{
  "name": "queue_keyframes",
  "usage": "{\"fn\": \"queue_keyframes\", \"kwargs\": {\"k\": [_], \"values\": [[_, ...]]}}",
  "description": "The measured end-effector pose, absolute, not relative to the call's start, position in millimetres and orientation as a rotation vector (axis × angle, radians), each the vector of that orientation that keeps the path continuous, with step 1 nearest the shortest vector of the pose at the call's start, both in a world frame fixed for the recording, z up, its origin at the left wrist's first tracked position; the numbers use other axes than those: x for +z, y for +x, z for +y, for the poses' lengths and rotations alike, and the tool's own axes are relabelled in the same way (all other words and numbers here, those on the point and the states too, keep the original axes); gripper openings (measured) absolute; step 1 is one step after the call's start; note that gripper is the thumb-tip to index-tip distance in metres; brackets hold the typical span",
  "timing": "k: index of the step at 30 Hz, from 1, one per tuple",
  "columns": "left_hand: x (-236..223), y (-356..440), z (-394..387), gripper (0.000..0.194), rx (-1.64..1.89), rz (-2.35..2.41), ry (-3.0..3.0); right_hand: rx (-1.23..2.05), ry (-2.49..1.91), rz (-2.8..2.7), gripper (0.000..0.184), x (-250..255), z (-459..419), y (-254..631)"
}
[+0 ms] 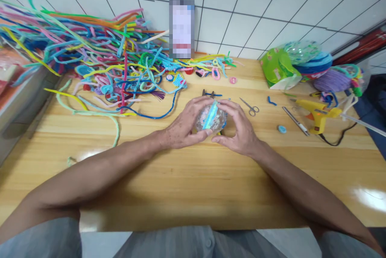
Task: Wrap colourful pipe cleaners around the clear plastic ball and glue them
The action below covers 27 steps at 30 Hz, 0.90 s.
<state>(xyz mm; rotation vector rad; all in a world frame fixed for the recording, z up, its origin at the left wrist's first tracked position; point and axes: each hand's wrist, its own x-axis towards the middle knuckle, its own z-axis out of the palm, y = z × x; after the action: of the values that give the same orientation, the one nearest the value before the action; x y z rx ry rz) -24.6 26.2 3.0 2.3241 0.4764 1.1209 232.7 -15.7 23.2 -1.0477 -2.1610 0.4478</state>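
Note:
A clear, round plastic ball (219,120) with a shiny cyan strip (211,114) across its top is between my hands, in the middle of the desk. My left hand (188,125) curves around its left side, thumb along the near edge. On the other side, my right hand (238,127) has its fingertips at the far right edge and its thumb low, close to the near side. Something small, blue and yellow, shows partly beneath the ball. Just beyond it lie dark-handled pliers (208,94), partly hidden by my hands.
A large heap of coloured pipe cleaners (99,49) spreads over the left. A phone (181,29) leans on the tiled wall. Small scissors (251,108), a utility knife (295,121), a blue round piece (282,129), a yellow glue gun (319,115) and a green packet (279,69) lie rightward.

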Motion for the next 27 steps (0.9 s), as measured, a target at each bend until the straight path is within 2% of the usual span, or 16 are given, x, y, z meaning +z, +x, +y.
{"fn": "queue_keyframes", "kwargs": {"k": [6,10,15,20,24,27], "values": [[2.8,-21.4,17.7,0.09,1.162,0.459,2.401,0.61,-1.097,-1.879,0.09,20.9,-22.5,227.6],[1.8,-20.7,12.8,0.097,1.171,0.485,2.41,0.663,-1.159,-1.665,0.072,12.9,-23.5,227.1],[1.2,-20.0,10.8,0.094,1.162,0.471,2.396,0.7,-1.092,-1.702,0.057,16.3,-24.0,226.1],[-3.2,-18.2,13.7,0.095,1.222,0.383,2.458,0.591,-1.063,-1.804,0.059,28.7,-25.0,225.6],[-5.9,-18.2,15.7,0.094,1.275,0.322,2.505,0.567,-0.964,-1.848,0.051,32.7,-24.9,227.6],[-2.0,-18.6,13.2,0.092,1.292,0.353,2.316,0.695,-0.946,-1.795,0.06,31.0,-25.7,228.6]]}}
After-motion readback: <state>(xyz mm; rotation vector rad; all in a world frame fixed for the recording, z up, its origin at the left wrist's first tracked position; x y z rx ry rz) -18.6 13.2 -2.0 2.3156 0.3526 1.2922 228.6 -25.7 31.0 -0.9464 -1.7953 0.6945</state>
